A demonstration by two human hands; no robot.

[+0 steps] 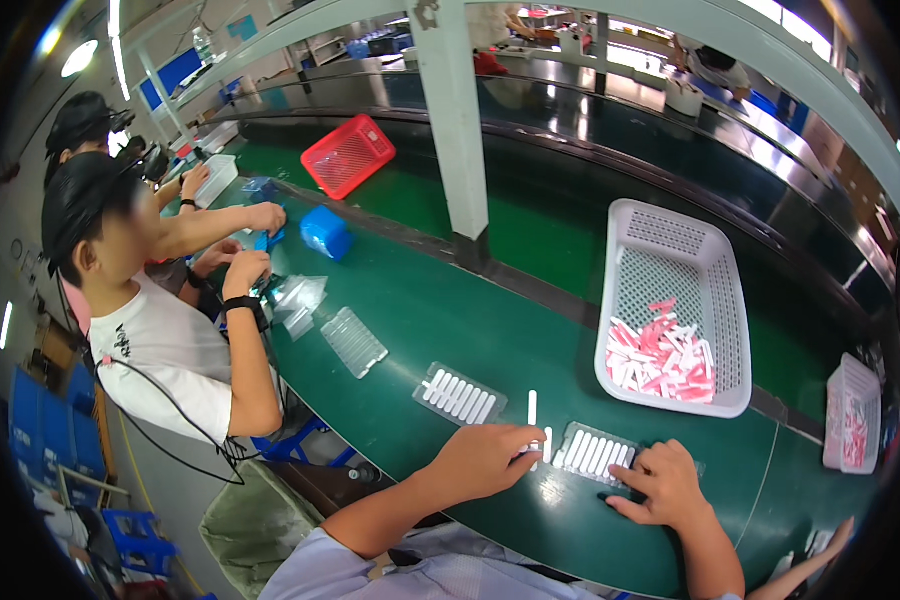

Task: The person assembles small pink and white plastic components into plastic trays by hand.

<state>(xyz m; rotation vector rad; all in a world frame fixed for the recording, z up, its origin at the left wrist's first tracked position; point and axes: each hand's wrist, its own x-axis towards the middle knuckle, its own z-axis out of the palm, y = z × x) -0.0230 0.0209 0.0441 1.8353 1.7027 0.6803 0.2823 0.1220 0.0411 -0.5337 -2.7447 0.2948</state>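
My left hand (485,462) pinches a small white stick (547,444) between thumb and fingertips, just left of a clear plastic tray. Another white stick (532,408) shows just beyond those fingers. The clear tray (573,432) holds a row of several white sticks (594,454). My right hand (662,484) rests at that tray's right end with fingers apart, the index fingertip at the last sticks; it grips nothing I can see. To the left lies a second clear tray (426,397), also filled with a row of white sticks.
A white basket (730,300) of pink and white pieces stands beyond my hands. An empty clear tray (354,342), clear plastic bags (298,300) and a blue block-shaped thing (326,234) lie leftward. Co-workers sit at left. A post (453,150) and red basket (348,157) stand farther back.
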